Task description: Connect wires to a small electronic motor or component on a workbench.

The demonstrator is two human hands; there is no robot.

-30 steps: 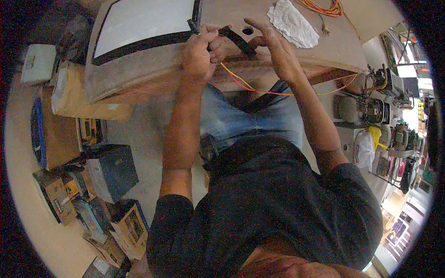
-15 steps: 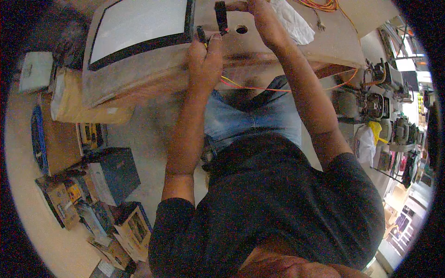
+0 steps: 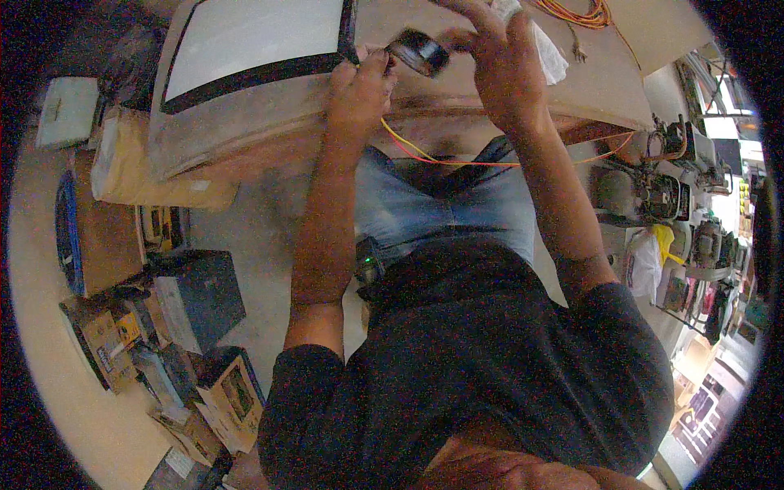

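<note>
My left hand (image 3: 359, 90) is closed in a pinch at the table's front edge. Red and yellow wires (image 3: 425, 157) come out below it and sag across in front of my lap to the right. Right beside its fingertips is a roll of black tape (image 3: 418, 53), tilted, its shiny side showing; its tape end seems to run to the pinched wires, though blur hides the join. My right hand (image 3: 510, 73) is just right of the roll with fingers spread, one fingertip close to it; contact cannot be made out.
A black-framed white panel (image 3: 261, 49) lies on the brown table (image 3: 449, 90) at left. A white plastic bag (image 3: 549, 57) and a coil of orange wire (image 3: 580, 12) are at right. Boxes (image 3: 200, 298) stack on the floor at left; machines (image 3: 653, 192) stand at right.
The tape roll has tipped from upright to a slant and come nearer my left fingers. My right hand has drawn back toward me and right, its fingers now spread.
</note>
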